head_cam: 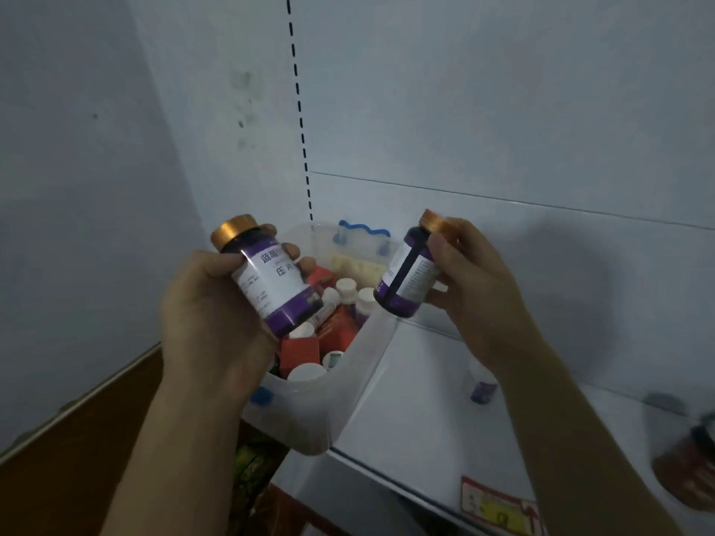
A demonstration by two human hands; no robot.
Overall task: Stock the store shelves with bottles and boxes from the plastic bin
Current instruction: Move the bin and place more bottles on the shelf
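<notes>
The bottle in the left hand [271, 280] is dark with a gold cap, and its white label carries purple bands and dark printed characters. The bottle in the right hand [406, 280] is dark purple with the same gold cap and a white label panel. The plastic bin [348, 381] is translucent white with a wavy blue handle [363, 230]; inside it lie red-orange boxes [300, 353] and white-capped bottles [346, 286]. The shelf [418, 400] is pale grey-white, and its front edge bears a red and yellow price tag [499, 508].
</notes>
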